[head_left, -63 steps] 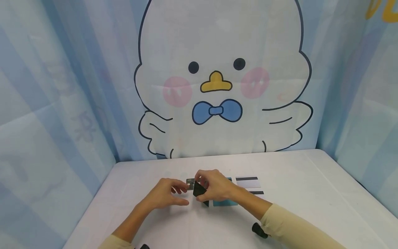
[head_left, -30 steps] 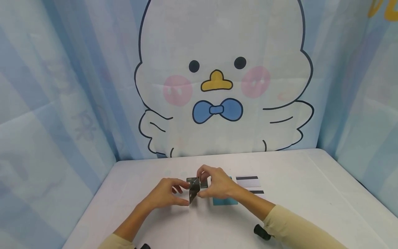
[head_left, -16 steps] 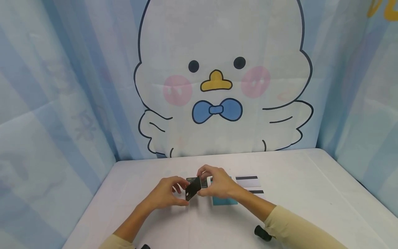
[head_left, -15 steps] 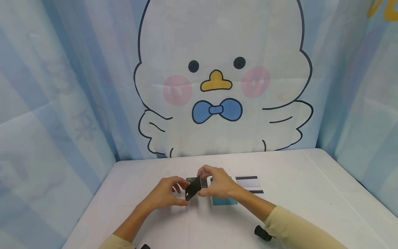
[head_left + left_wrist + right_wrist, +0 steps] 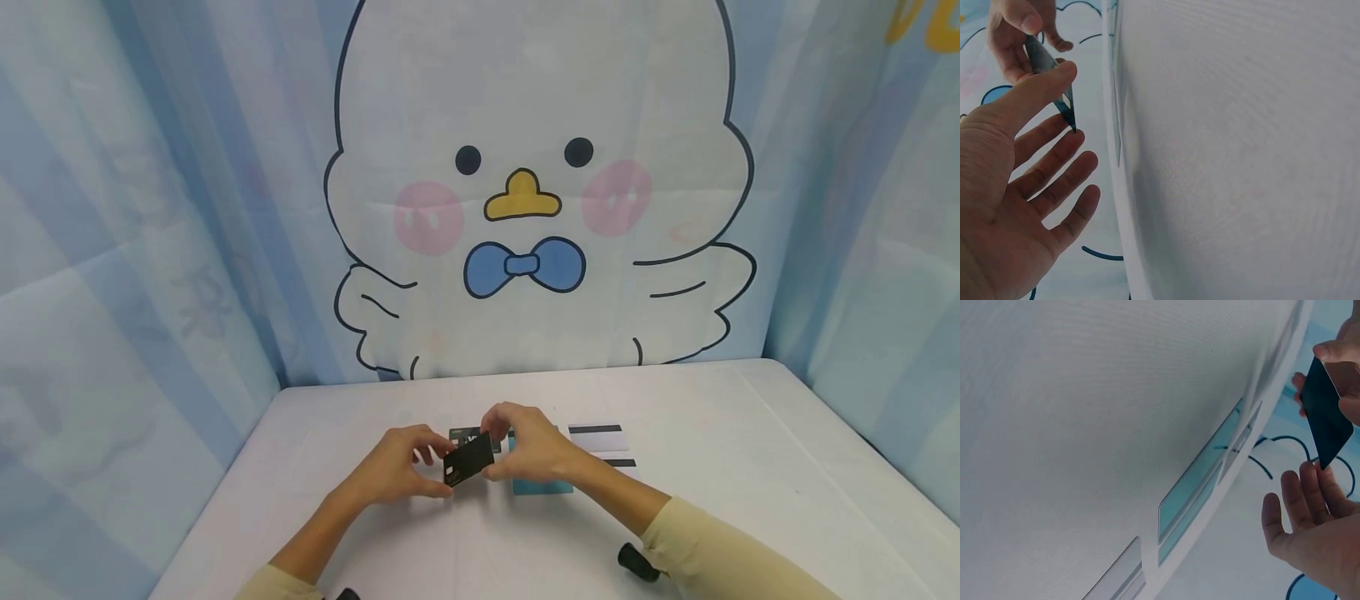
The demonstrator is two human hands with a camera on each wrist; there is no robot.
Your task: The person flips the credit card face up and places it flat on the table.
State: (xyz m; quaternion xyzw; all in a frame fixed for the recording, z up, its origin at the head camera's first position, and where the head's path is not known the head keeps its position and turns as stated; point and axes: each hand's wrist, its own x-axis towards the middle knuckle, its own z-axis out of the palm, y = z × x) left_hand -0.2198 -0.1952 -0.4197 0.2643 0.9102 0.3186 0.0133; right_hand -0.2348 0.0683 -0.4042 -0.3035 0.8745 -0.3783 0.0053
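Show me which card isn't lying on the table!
The black card held up between the left hand and right hand; the other cards lie flat on the white table.

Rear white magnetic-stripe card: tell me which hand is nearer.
Right. The right hand is left of the white card, a short gap away; the left hand is farther left, beyond the held black card.

Black card (image 5: 468,460) turned more face-on, patterned card (image 5: 467,434) behind less covered
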